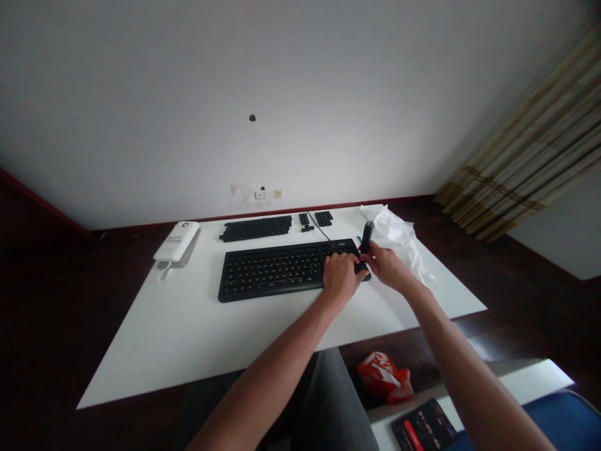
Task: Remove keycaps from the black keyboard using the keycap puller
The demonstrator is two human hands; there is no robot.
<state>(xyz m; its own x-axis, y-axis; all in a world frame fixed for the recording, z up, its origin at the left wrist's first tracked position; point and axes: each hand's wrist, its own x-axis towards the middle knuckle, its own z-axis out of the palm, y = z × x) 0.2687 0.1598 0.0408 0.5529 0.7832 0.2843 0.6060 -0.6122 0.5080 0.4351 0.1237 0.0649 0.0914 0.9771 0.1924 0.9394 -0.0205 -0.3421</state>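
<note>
A black keyboard (270,266) with its keycaps off lies on the white table (188,338), its bare key switches showing. Across its right end rests my left hand (340,274), with the thumb and fingers apart and nothing seen in it. My right hand (382,263), just beyond the right edge of the keyboard, is closed round a slim black tool (367,237) that stands upright with a greyish top end. The tool's lower end is hidden by my fingers, so its kind is unclear.
Black keycaps lie in groups behind the keyboard: a large block (256,228) and smaller number-pad caps (323,218). At left is a white power bank (178,241) with a cable loop. Crumpled white plastic (392,228) lies right. Below are a red bag (385,376) and a phone (424,426).
</note>
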